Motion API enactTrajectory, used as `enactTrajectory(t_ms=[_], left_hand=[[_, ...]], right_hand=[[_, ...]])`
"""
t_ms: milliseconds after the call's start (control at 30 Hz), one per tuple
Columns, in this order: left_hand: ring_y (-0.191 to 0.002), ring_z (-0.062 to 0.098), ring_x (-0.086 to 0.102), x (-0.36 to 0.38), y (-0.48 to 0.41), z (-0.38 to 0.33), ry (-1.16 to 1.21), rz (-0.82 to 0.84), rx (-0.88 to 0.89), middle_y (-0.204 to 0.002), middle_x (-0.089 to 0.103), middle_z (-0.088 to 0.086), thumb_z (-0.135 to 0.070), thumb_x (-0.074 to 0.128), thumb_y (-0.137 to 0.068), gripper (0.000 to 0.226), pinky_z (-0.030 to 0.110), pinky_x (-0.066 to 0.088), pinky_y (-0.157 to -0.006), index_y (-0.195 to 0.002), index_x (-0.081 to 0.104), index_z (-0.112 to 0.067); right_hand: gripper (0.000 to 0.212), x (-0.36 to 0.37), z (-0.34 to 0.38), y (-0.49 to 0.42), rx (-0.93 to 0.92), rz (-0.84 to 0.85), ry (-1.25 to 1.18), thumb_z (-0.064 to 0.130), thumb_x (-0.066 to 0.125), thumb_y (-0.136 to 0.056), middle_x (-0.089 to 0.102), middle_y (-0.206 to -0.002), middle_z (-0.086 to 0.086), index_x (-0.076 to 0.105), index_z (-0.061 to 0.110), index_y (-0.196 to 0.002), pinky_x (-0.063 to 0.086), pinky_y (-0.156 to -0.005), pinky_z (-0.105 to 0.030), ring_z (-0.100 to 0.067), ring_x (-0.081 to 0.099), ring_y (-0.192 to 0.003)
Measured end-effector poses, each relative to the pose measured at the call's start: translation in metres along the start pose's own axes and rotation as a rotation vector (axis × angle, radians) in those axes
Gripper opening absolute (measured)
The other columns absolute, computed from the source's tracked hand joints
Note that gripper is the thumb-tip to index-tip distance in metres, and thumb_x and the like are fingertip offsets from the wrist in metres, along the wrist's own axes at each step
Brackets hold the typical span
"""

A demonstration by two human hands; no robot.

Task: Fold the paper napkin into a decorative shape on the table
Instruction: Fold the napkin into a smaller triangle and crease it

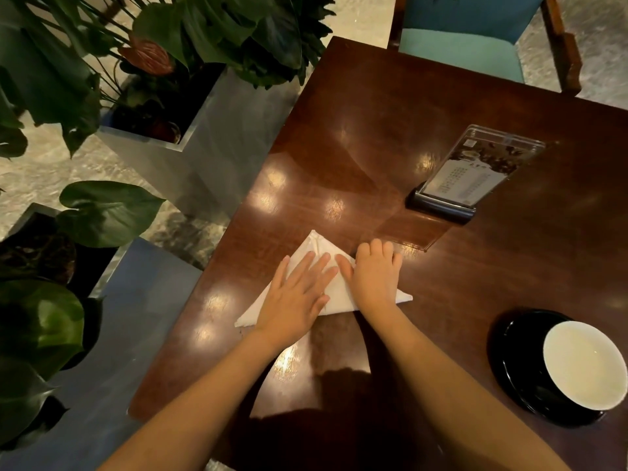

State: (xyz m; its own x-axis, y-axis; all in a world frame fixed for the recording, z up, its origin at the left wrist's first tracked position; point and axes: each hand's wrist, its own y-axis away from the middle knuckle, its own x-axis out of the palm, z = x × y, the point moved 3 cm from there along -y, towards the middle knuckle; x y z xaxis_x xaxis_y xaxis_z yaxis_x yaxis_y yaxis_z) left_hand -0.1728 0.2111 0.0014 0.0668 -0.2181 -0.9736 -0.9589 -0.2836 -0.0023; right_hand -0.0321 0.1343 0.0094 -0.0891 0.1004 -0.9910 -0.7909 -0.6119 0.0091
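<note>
Flanking the napkin (324,283), a menu stand (469,178) sits beyond it and a bowl (584,365) to its right. Left hand (297,297) and right hand (375,273) press flat on it, fingers spread.

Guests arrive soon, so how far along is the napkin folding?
Early on. Done: the napkin already lies folded into a flat triangle on the table. In hand: the left hand and right hand press it flat, palms down, as if creasing it. Left: any further folds; no decorative shape shows yet.
</note>
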Motion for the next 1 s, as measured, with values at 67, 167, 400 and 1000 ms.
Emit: enactTrajectory(t_ms=[67, 167, 400, 1000], left_hand=[[-0.143, 0.014, 0.008, 0.009, -0.006, 0.004, -0.015, 0.077, -0.038, -0.154, 0.025, -0.003, -0.042, 0.012, -0.099, 0.051, 0.05, 0.009, -0.113, -0.145, 0.024, -0.024], [-0.143, 0.014, 0.005, 0.016, -0.008, 0.009, -0.019, 0.126, -0.119, -0.155, 0.023, -0.001, -0.04, 0.003, -0.098, 0.055, 0.051, 0.009, -0.111, -0.146, 0.018, -0.018], [-0.143, 0.015, 0.01, 0.016, -0.007, 0.008, -0.043, 0.096, -0.12, -0.155, 0.023, 0.001, -0.039, 0.005, -0.098, 0.057, 0.05, 0.011, -0.112, -0.146, 0.023, -0.014], [-0.144, 0.018, 0.015, 0.011, -0.06, 0.017, -0.096, 0.086, -0.191, -0.155, 0.023, 0.0, -0.044, 0.015, -0.096, 0.057, 0.05, 0.01, -0.116, -0.146, 0.021, -0.017]], right_hand=[[0.032, -0.007, 0.01, -0.002, -0.078, -0.03, -0.123, 0.035, 0.043, -0.087, 0.059, -0.084, -0.01, 0.058, 0.008, -0.08, 0.045, -0.072, -0.041, -0.032, 0.056, -0.08], [0.045, 0.003, 0.029, 0.02, -0.432, 0.043, -0.177, 0.029, 0.031, -0.091, 0.061, -0.123, -0.011, 0.058, 0.006, -0.119, 0.038, -0.1, -0.04, -0.031, 0.056, -0.115], [0.058, 0.02, -0.02, 0.044, -0.51, 0.201, -0.018, 0.045, 0.009, -0.099, 0.024, -0.153, -0.002, 0.023, 0.014, -0.146, 0.012, -0.114, -0.04, -0.019, 0.022, -0.142], [0.054, 0.014, -0.048, 0.047, -0.468, 0.244, 0.055, 0.043, 0.019, -0.098, 0.016, -0.155, 0.005, 0.016, 0.023, -0.148, 0.001, -0.116, -0.037, -0.015, 0.014, -0.143]])
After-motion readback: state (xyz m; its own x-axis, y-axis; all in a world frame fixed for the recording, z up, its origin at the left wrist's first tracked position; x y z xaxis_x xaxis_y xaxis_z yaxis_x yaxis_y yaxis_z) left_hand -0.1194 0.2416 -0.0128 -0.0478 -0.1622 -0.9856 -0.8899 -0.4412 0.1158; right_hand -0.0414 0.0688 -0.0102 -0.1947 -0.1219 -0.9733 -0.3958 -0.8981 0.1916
